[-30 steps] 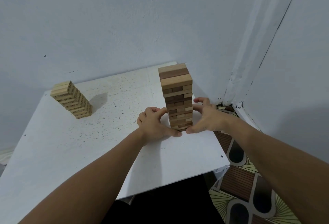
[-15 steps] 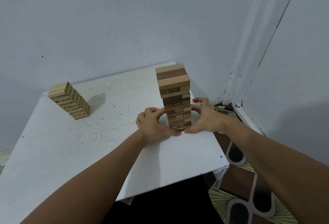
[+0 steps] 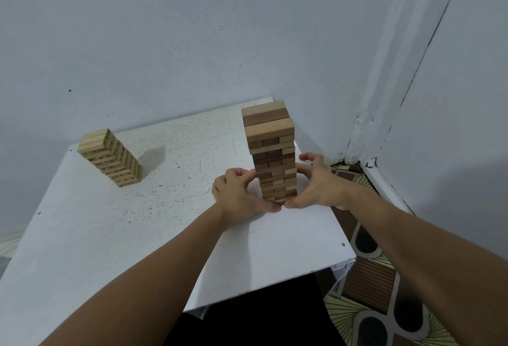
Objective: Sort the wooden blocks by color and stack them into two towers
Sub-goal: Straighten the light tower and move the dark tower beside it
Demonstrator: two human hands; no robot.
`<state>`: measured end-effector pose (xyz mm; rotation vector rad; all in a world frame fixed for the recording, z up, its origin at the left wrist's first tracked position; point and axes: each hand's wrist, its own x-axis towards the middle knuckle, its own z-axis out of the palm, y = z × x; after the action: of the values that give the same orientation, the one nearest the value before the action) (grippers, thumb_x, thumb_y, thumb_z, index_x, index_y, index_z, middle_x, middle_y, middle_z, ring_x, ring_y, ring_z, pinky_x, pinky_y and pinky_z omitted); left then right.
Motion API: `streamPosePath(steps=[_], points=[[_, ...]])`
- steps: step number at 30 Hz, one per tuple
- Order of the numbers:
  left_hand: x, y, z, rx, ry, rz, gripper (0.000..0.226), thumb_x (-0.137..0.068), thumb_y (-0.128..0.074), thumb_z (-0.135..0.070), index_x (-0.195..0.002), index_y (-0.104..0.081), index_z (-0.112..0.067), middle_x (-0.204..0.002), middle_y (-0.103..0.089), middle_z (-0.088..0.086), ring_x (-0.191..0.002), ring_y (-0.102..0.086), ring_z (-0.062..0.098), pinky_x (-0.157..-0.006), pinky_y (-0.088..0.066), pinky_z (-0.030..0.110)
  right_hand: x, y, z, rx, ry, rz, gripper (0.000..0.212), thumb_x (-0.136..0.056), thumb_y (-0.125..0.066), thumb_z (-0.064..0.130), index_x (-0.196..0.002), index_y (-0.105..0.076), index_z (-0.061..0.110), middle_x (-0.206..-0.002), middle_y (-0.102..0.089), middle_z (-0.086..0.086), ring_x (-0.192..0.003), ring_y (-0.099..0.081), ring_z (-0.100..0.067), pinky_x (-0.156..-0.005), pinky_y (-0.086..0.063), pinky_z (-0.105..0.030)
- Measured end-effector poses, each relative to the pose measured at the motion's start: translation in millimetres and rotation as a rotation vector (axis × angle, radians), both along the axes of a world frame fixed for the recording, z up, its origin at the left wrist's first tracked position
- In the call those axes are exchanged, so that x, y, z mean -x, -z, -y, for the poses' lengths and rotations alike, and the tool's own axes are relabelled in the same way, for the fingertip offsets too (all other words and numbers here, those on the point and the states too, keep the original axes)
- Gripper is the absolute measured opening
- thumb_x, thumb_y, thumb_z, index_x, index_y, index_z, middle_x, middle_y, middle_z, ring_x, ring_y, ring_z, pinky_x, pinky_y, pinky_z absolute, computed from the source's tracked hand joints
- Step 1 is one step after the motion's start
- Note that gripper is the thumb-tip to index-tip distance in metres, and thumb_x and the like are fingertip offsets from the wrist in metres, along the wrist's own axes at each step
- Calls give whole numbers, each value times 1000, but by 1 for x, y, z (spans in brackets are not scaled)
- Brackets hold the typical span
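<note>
A tall tower of brown and tan wooden blocks (image 3: 270, 150) stands near the right edge of the white table (image 3: 137, 235). My left hand (image 3: 236, 194) grips its lower left side, thumb at the base and fingers curled against the blocks. My right hand (image 3: 316, 185) grips the lower right side in the same way, thumb at the base. The two thumbs almost meet in front of the bottom layer. A shorter tower of pale blocks (image 3: 111, 157) stands at the table's far left, away from both hands.
Blue-grey walls close in behind and to the right, meeting in a corner (image 3: 354, 153) just past the tall tower. The table's right edge (image 3: 341, 224) drops to a patterned floor mat (image 3: 384, 290).
Both hands have stayed on the lower part of the tall tower. The tower and the hands have shifted only slightly in the view.
</note>
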<state>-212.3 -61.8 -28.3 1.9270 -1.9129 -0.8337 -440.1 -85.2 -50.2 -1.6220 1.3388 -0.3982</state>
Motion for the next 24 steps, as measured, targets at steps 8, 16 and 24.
streamPosePath(steps=[8,16,24], points=[[-1,0,0,1,13,-16,62,-61,-91,-61,-113,-59,-56,-128,-32,-13,-121,-15,12,-101,-13,28,2,0,3,15,-4,-55,76,-40,-89,59,-109,-58,57,-137,-11,32,-142,-10,-16,-119,-34,-50],[-5,-1,4,-36,6,-43,63,-58,-93,-60,-112,-61,-56,-125,-32,-15,-122,-18,15,-110,-25,34,-3,-3,5,37,-7,-118,91,-44,-87,60,-129,-57,49,-139,-12,30,-143,-9,-17,-122,-29,-51],[-11,-6,9,-72,-2,-102,57,-57,-95,-53,-101,-60,-61,-124,-33,-15,-122,-22,16,-106,-29,31,-10,-10,10,72,-10,-181,87,-50,-87,59,-131,-57,49,-142,-14,29,-144,-10,-17,-123,-23,-52]])
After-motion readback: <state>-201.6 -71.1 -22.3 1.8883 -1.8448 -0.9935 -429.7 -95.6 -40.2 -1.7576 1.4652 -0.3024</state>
